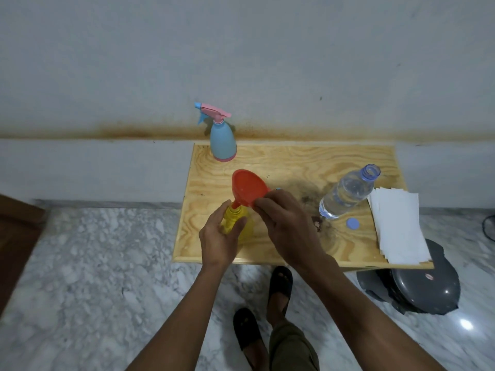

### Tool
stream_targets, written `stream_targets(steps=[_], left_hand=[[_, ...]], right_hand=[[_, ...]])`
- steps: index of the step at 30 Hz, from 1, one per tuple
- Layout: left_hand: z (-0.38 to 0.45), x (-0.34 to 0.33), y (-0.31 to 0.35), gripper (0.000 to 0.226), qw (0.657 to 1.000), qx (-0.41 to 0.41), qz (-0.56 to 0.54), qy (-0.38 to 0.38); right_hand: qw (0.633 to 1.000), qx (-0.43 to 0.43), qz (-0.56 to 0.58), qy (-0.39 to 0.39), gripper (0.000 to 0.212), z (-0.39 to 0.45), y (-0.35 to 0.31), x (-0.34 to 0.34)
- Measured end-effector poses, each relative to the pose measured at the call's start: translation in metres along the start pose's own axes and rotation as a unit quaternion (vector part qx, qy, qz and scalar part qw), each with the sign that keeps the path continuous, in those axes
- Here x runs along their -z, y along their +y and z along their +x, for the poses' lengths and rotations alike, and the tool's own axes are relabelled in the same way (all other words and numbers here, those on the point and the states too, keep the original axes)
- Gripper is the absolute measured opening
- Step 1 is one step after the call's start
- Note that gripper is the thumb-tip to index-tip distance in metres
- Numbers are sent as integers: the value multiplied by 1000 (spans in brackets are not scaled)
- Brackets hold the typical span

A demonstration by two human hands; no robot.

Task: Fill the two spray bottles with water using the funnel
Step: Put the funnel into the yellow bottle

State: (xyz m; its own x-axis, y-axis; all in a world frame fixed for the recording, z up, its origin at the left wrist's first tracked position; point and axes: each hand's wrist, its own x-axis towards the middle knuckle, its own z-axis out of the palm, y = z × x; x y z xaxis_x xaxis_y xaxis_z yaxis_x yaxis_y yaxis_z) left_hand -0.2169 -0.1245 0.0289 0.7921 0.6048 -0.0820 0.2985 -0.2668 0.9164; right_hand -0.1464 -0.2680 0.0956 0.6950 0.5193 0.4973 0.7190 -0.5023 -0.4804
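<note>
Left hand (pixel 218 236) gripped the yellow plastic spray bottle (pixel 237 223) on the wooden counter (pixel 281 162); right-hand fingers (pixel 263 203) pinched the red plastic funnel (pixel 247 187), spout in its neck.

We see the left hand (pixel 220 238) wrapped round the yellow spray bottle (pixel 235 220) near the front of the wooden table (pixel 281 162). Right hand (pixel 288 226) pinches the rim of the red funnel (pixel 249 187), tilted, spout at the bottle's neck. Blue spray bottle (pixel 222 141) w/ pink trigger stands upright at the back left. Uncapped water bottle (pixel 348 192) at right, its blue cap (pixel 352 224) just beside it, white paper sheets (pixel 396 226) along the right edge.
</note>
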Motion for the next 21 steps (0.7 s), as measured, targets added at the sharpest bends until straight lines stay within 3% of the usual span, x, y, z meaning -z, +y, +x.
stream_targets(steps=[14,18,21], left_hand=[[1,-3,9,32,1000,9,30,3],[-2,3,13,47,999,26,18,-29],[-8,17,14,79,999,6,-9,-47]], right_hand=[[989,85,-70,-99,30,-1,3,-6],[989,82,-64,-105,35,-3,5,-6],[990,83,-55,-103,35,-3,5,-4]])
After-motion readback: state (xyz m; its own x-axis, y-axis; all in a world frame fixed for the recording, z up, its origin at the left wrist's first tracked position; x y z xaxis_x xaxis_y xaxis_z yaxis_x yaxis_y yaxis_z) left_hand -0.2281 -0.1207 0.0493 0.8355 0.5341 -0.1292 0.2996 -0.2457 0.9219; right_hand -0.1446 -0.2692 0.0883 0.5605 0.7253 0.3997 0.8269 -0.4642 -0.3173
